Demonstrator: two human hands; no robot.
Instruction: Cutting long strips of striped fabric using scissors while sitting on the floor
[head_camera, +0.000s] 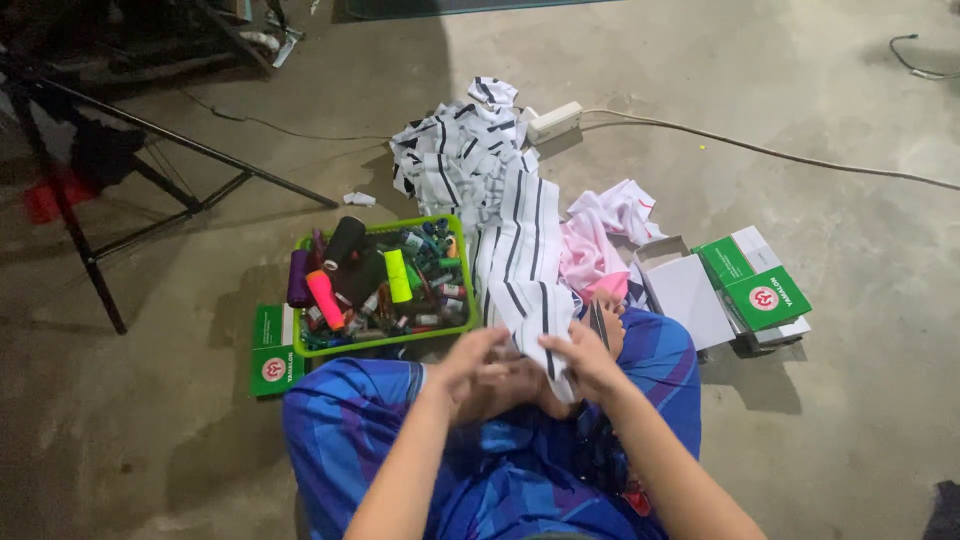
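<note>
Item, lower centre of frame: white knit fabric strip with black stripes (535, 300), pinched by our left hand (478, 368) and right hand (585, 360) over the lap; we judge a taut, even grip best.

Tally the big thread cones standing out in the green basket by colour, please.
Black cone: 1
Purple cone: 1
Pink cone: 1
Yellow-green cone: 1
Total: 4, all in the green basket; the small spools beneath are too jumbled to count.
</note>
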